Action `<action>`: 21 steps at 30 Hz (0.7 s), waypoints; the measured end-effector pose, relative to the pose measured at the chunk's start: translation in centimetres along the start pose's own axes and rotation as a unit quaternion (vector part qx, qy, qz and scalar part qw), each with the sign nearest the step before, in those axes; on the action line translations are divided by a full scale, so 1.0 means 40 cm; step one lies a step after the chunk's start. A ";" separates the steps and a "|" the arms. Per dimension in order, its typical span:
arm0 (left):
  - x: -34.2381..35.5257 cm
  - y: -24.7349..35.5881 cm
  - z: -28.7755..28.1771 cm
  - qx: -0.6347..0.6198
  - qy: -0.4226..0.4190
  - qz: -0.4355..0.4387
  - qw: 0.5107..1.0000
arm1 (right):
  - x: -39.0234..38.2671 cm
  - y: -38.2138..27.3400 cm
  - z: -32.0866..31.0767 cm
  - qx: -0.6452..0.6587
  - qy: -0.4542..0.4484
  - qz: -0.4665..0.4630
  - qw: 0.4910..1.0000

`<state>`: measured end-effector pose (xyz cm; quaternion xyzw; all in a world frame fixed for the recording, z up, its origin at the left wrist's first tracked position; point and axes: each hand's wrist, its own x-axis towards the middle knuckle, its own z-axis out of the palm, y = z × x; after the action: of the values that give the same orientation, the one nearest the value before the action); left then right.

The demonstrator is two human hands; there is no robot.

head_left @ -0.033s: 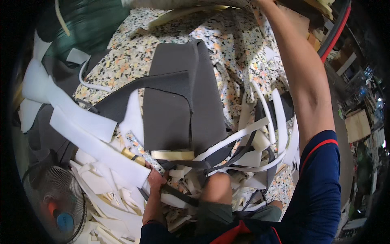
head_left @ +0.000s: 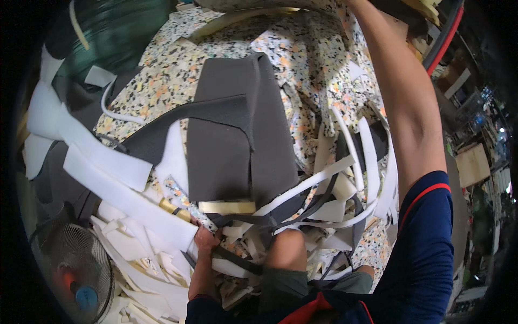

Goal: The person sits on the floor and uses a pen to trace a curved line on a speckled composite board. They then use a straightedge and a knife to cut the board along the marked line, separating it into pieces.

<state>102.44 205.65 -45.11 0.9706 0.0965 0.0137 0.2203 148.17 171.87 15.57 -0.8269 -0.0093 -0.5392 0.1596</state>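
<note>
My left hand (head_left: 205, 236) is low among the foam scraps, against the lower end of a narrow speckled foam strip (head_left: 182, 195) and close to a white foam strip (head_left: 135, 200). Its fingers are mostly hidden, so I cannot tell whether it grips anything. My right forearm (head_left: 399, 81) stretches far forward to the top edge, where the hand is cut off beside the raised edge of a foam sheet (head_left: 270, 4). Between my arms, a folded dark grey foam sheet (head_left: 218, 156) lies on a large multicoloured speckled foam sheet (head_left: 162, 70).
A wire-caged fan (head_left: 75, 270) stands at the lower left. Heaped white foam offcuts (head_left: 135, 248) lie beside it. Curved white strips (head_left: 369, 156) lie on the right, a yellowish foam block (head_left: 226, 207) before my knee. A dark green wrapped bundle (head_left: 118, 38) sits far left.
The view shifts slightly, moving the foam a little left. At the top, the left end of the raised sheet edge has moved right. My left hand stays nearly where it was.
</note>
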 end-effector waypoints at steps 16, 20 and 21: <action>0.019 -0.028 0.040 -0.024 -0.013 -0.065 0.998 | 0.015 0.062 -0.031 -0.015 0.123 -0.205 0.971; 0.011 -0.030 0.049 0.022 -0.035 -0.062 0.997 | -0.192 0.081 0.069 0.042 0.065 -0.398 0.914; 0.009 -0.028 0.046 0.013 -0.024 -0.063 0.998 | -0.205 0.119 0.073 0.007 0.019 -0.404 0.914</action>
<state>102.72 205.93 -47.26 0.9654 0.1521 -0.0247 0.2102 148.24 169.45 5.95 -0.7409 -0.3437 -0.5732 -0.0663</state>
